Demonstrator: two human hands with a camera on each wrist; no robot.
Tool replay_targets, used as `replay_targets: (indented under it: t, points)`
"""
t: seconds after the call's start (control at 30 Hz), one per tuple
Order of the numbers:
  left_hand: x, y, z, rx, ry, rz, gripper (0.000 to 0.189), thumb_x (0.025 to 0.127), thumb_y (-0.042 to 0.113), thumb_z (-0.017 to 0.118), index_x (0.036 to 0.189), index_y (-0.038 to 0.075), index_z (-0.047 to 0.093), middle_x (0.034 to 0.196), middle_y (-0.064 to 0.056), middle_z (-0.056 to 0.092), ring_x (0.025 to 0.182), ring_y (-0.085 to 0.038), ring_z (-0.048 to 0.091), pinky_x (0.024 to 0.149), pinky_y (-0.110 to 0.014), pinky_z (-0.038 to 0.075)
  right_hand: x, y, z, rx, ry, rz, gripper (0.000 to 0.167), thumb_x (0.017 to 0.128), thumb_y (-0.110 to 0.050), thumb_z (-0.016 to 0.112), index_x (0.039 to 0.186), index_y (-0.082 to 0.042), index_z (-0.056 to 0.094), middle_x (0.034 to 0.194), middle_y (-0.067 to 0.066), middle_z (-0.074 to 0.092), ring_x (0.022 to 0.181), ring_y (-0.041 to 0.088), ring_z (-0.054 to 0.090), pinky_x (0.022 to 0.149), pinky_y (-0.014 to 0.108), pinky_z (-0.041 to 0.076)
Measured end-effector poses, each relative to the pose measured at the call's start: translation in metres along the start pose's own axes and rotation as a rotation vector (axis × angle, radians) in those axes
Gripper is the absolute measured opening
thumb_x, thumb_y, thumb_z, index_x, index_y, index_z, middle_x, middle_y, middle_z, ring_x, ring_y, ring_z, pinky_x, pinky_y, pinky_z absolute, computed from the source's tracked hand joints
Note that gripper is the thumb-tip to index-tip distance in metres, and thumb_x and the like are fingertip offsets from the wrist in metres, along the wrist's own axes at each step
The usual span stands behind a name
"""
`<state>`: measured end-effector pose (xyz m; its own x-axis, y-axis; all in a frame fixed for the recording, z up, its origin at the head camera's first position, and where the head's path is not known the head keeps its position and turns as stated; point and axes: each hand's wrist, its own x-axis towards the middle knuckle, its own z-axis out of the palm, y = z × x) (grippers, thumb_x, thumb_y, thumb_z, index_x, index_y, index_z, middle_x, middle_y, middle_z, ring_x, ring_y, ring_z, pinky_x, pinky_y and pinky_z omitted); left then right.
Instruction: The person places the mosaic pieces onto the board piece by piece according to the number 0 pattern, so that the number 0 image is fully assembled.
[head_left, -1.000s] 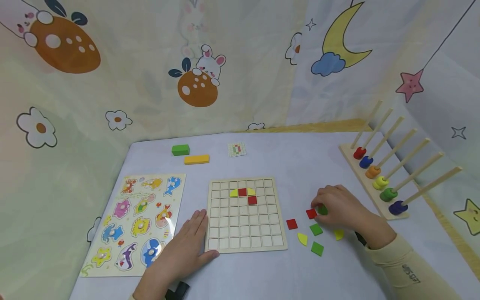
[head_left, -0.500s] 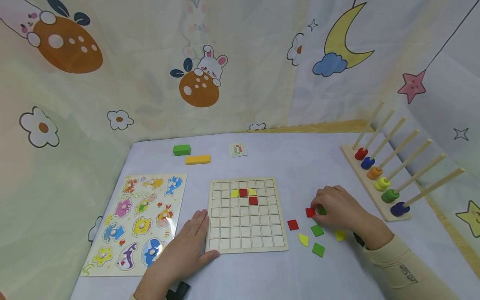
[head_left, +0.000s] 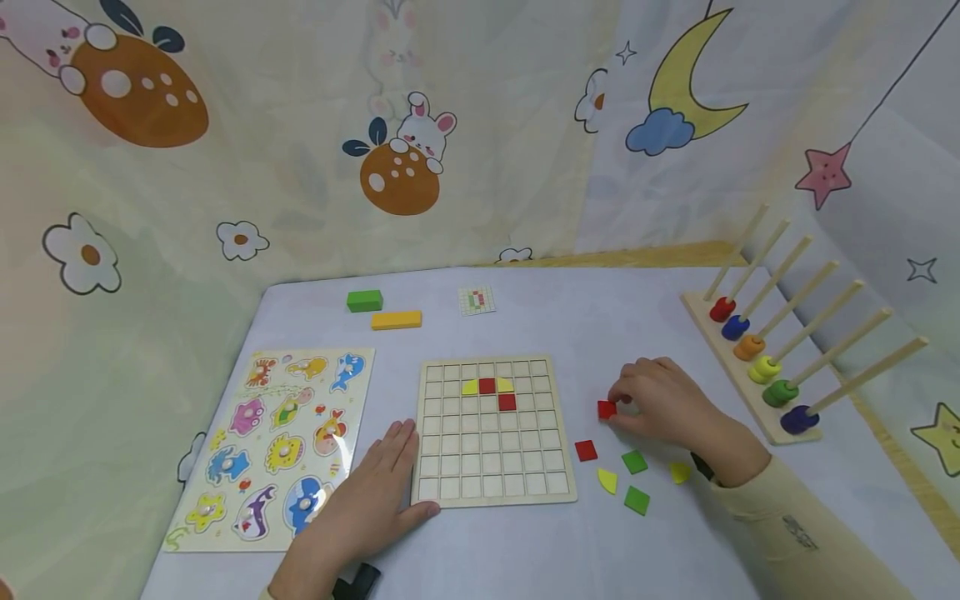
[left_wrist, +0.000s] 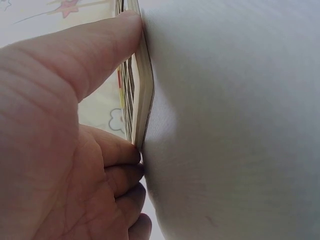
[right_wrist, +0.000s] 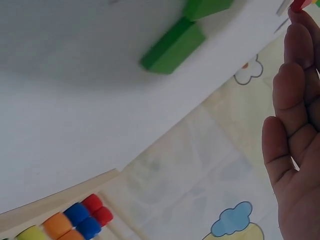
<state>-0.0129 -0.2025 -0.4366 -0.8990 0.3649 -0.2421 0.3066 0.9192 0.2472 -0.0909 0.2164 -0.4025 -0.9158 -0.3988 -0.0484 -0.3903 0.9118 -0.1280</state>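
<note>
My right hand [head_left: 667, 406] pinches a red square tile [head_left: 607, 410] between thumb and fingertips, right of the wooden grid board [head_left: 495, 496]. In the right wrist view the red tile [right_wrist: 298, 5] shows at the fingertips of the right hand [right_wrist: 300, 115]. My left hand [head_left: 375, 487] lies flat with straight fingers along the board's left edge, thumb at its near corner. The left wrist view has the left hand [left_wrist: 65, 130] touching the board's edge [left_wrist: 145, 85]. Two red squares [head_left: 507, 402] and two yellow pieces [head_left: 470, 387] sit in the grid.
Loose beside the board are a red tile [head_left: 586, 451], green tiles [head_left: 637, 500] and yellow quarter-round pieces [head_left: 607, 481]. An animal puzzle board [head_left: 273, 450] lies left. Behind are a green block [head_left: 364, 301], a yellow block [head_left: 397, 320] and a pattern card [head_left: 477, 301]. A peg stand with beads [head_left: 750, 367] stands right.
My right hand has shifted slightly left and away from me, taking the red tile with it. The green tile seen earlier at its fingers no longer shows in the head view. My left hand stays put.
</note>
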Motion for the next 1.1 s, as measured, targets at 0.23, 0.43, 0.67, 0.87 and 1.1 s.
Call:
replay_targets:
  t: [0.23, 0.43, 0.67, 0.87, 1.1]
  points:
    - [0.0, 0.0, 0.0, 0.001, -0.002, -0.003, 0.107, 0.089, 0.069, 0.069, 0.166, 0.009, 0.027, 0.178, -0.006, 0.016, 0.166, -0.027, 0.011, 0.132, -0.05, 0.026, 0.017, -0.016, -0.006, -0.003, 0.017, -0.027, 0.022, 0.079, -0.034, 0.091, 0.095, -0.021, 0.083, 0.084, -0.006, 0.069, 0.085, 0.016, 0.059, 0.094, 0.049, 0.051]
    - [0.0, -0.001, 0.001, 0.008, 0.0, -0.002, 0.107, 0.089, 0.07, 0.069, 0.166, 0.009, 0.027, 0.178, -0.006, 0.016, 0.166, -0.027, 0.012, 0.132, -0.049, 0.026, 0.028, -0.03, -0.009, 0.009, 0.056, -0.075, 0.018, 0.08, -0.033, 0.089, 0.093, -0.021, 0.082, 0.083, -0.005, 0.068, 0.083, 0.014, 0.057, 0.092, 0.047, 0.05]
    - [0.0, -0.001, 0.002, 0.014, 0.015, 0.007, 0.106, 0.089, 0.069, 0.069, 0.166, 0.009, 0.028, 0.177, -0.006, 0.017, 0.166, -0.027, 0.013, 0.132, -0.05, 0.027, 0.043, -0.047, -0.01, 0.009, 0.056, -0.121, 0.014, 0.082, -0.028, 0.085, 0.093, -0.02, 0.082, 0.083, -0.005, 0.067, 0.083, 0.013, 0.054, 0.092, 0.044, 0.049]
    - [0.001, -0.002, 0.003, 0.021, 0.014, 0.003, 0.108, 0.088, 0.07, 0.07, 0.166, 0.009, 0.027, 0.177, -0.005, 0.017, 0.166, -0.026, 0.013, 0.132, -0.049, 0.027, 0.055, -0.063, -0.007, 0.007, 0.048, -0.178, 0.016, 0.082, -0.031, 0.086, 0.093, -0.02, 0.082, 0.083, -0.005, 0.067, 0.083, 0.013, 0.053, 0.092, 0.043, 0.048]
    - [0.001, -0.002, 0.003, 0.013, 0.011, 0.004, 0.107, 0.089, 0.07, 0.069, 0.166, 0.009, 0.027, 0.177, -0.006, 0.016, 0.166, -0.027, 0.012, 0.132, -0.049, 0.027, 0.067, -0.078, 0.0, -0.005, 0.021, -0.222, 0.018, 0.082, -0.035, 0.086, 0.093, -0.021, 0.082, 0.081, -0.009, 0.063, 0.082, 0.011, 0.05, 0.091, 0.039, 0.047]
